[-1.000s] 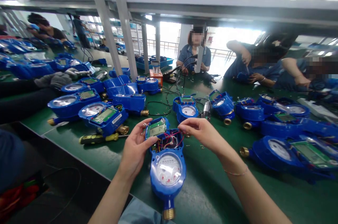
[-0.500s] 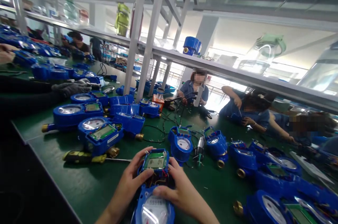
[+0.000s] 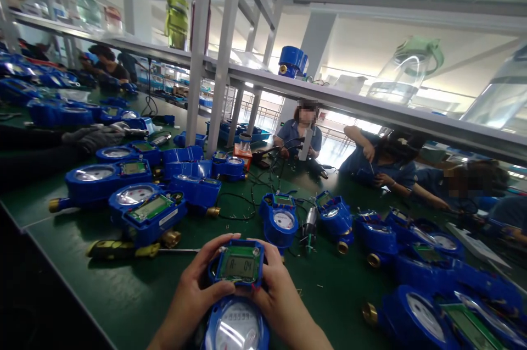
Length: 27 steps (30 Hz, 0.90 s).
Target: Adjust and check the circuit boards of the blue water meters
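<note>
Between my hands is a blue water meter [image 3: 236, 323] with a round dial and a green circuit board with a lit display [image 3: 239, 266] in its upper housing. My left hand [image 3: 201, 281] grips the housing's left side, thumb across its lower edge. My right hand [image 3: 276, 284] is closed round the right side, and its fingertips are partly hidden. Left of my hands lies a yellow-and-black screwdriver [image 3: 123, 249], its shaft reaching toward my left fingers. Just beyond stand another blue meter [image 3: 280, 221] and a grey electric screwdriver [image 3: 309, 226].
Several blue meters [image 3: 142, 207] crowd the green table's left side, and more meters [image 3: 420, 317] fill the right. A co-worker's gloved hand [image 3: 93, 138] holds a tool at the left. Shelf posts [image 3: 224, 59] rise ahead. A co-worker [image 3: 298, 133] sits across the table.
The display housing has tilted more toward me and sits closer over the dial, covering the wires that showed between them. My thumbs have shifted along its lower edge. The view has moved slightly.
</note>
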Motion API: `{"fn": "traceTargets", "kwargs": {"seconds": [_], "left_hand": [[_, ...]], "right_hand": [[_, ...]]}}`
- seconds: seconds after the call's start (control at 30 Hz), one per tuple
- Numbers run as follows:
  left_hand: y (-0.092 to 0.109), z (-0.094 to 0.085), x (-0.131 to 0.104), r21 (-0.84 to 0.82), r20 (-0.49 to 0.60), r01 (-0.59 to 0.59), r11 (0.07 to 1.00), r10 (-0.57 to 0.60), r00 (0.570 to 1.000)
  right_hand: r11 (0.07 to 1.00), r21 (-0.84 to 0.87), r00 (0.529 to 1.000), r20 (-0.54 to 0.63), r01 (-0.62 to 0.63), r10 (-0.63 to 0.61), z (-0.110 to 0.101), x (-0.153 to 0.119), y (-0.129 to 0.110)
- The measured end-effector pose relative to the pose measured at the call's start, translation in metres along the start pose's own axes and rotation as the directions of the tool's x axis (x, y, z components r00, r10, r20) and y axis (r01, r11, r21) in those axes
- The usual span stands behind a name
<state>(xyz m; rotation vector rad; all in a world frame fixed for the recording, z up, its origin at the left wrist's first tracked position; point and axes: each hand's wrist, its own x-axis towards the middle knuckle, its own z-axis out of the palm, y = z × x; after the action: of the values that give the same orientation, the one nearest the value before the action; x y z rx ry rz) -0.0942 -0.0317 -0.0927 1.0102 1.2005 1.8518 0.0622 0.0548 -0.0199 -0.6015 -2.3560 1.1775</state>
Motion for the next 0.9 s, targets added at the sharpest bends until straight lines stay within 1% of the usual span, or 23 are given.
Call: {"fn": "traceTargets", "kwargs": {"seconds": [0.17, 0.33, 0.47, 0.6, 0.77, 0.9], "left_hand": [[0.0002, -0.0001, 0.0003, -0.041, -0.006, 0.006, 0.999, -0.006, 1.000], [-0.0032, -0.0026, 0.0002, -0.043, 0.006, 0.020, 0.999, -0.020, 1.000], [-0.0071, -0.0042, 0.0011, 0.041, 0.046, -0.005, 0.999, 0.003, 0.999], [-0.0087, -0.0036, 0.0024, 0.135, 0.058, -0.043, 0.990, 0.035, 0.998], [-0.0076, -0.0027, 0.0026, 0.162, 0.049, -0.041, 0.986, 0.034, 0.998], [-0.0076, -0.0030, 0.0026, 0.175, 0.053, -0.045, 0.984, 0.037, 0.998]], "right_hand": [[0.999, 0.027, 0.999, -0.032, 0.041, -0.040, 0.0026, 0.0021, 0.0005], [0.997, 0.078, 0.999, -0.040, 0.013, -0.010, 0.0020, 0.0022, -0.0012], [0.995, 0.097, 1.000, -0.028, 0.012, -0.009, -0.0008, 0.0026, -0.0041], [0.995, 0.097, 0.999, -0.028, 0.031, -0.028, -0.0006, 0.0036, -0.0036], [0.995, 0.098, 0.996, -0.087, 0.003, 0.006, 0.0052, 0.0047, -0.0008], [0.995, 0.100, 0.995, -0.096, -0.001, 0.011, 0.0079, 0.0045, -0.0001]]}}
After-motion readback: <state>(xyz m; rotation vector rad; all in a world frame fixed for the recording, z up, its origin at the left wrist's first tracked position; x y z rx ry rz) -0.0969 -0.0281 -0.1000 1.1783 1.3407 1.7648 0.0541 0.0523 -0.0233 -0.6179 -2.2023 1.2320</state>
